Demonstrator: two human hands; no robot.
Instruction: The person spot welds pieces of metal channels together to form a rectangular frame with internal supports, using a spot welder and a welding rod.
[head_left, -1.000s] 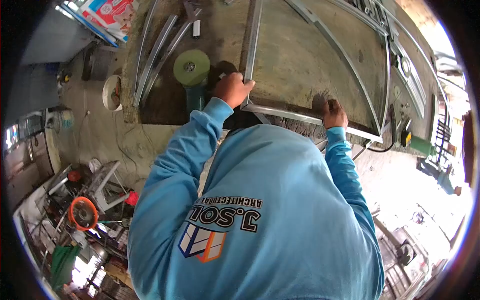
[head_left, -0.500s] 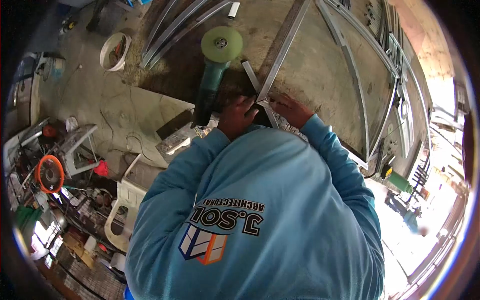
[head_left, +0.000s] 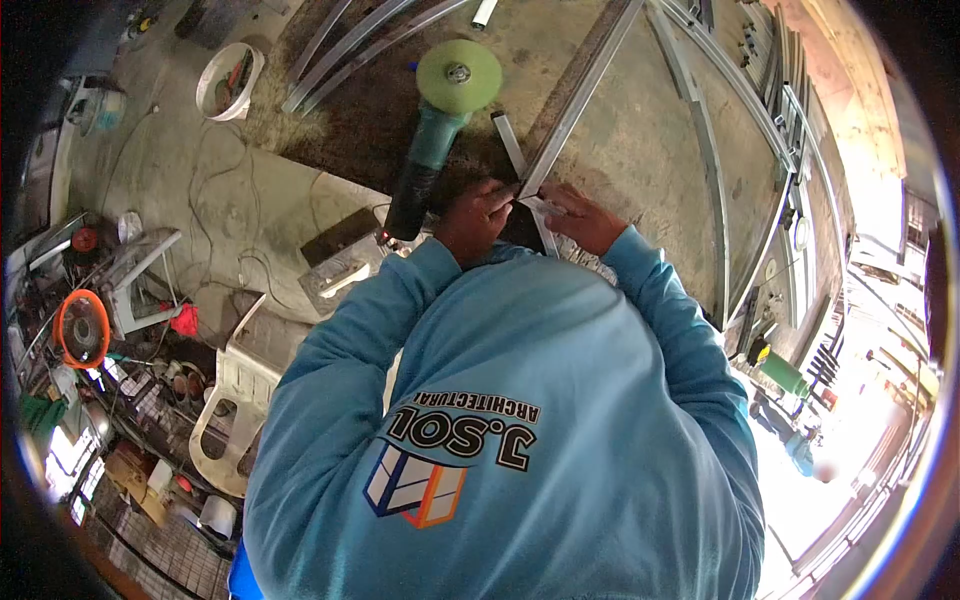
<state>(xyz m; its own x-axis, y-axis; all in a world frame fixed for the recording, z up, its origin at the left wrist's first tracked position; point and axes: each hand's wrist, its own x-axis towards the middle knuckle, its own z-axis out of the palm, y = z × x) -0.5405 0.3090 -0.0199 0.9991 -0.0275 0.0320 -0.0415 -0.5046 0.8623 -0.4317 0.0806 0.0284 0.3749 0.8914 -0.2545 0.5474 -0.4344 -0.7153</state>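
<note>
A long grey metal bar (head_left: 585,97) runs down from the top of the view, its near end between my two hands. My left hand (head_left: 472,222) is closed at the left of that end, fingertips pressed against it. From the right, my right hand (head_left: 588,220) has its fingers together on the same end, where a short metal strip points down toward my body. Partly hidden, a shorter metal piece (head_left: 509,143) slants in beside the bar. Left of the hands lies a green angle grinder (head_left: 428,150) with a pale yellow-green disc facing up.
Curved metal strips (head_left: 365,45) lie at the upper left, near a white bucket (head_left: 228,85). More metal framing (head_left: 712,190) spreads over the right side. A white plastic chair (head_left: 235,400) and an orange round fan-like object (head_left: 82,328) stand at the left. Cables (head_left: 245,240) trail on the floor.
The view has shifted slightly, so the grinder and bar appear a little to the right. My left fingers have moved closer in against the bar's end; my right hand has barely moved.
</note>
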